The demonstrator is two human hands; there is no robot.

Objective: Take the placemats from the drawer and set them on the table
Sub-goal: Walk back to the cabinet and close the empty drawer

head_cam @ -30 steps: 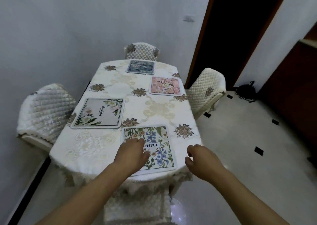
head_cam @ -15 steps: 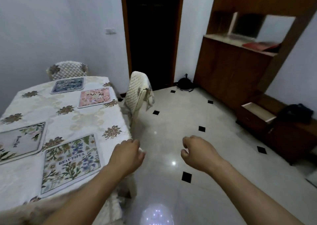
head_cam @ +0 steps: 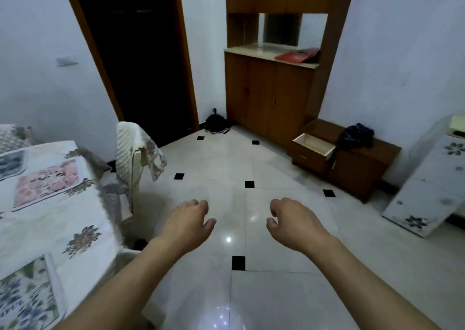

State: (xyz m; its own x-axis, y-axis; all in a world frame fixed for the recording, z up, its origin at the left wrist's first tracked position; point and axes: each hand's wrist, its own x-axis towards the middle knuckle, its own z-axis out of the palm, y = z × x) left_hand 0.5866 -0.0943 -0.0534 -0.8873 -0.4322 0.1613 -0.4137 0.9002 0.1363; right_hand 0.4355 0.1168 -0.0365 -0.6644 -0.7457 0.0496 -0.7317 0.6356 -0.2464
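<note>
Placemats down on the table – both hands empty

Left hand point(head_cam: 187, 225) and right hand point(head_cam: 293, 222) hang loosely curled over bare floor, grasping nothing; pink placemat point(head_cam: 46, 182) and blue-flowered placemat point(head_cam: 26, 297) lie on the table point(head_cam: 83, 211) left of the left hand (a third shows at the edge) – drawer point(head_cam: 314, 144), beyond the right hand, gapes open, seemingly empty

Quilted chair point(head_cam: 130, 153) by a dark doorway point(head_cam: 141, 52), red folder point(head_cam: 298, 55) on the wooden cabinet point(head_cam: 266, 95), glossy tiled floor point(head_cam: 226, 158).
</note>
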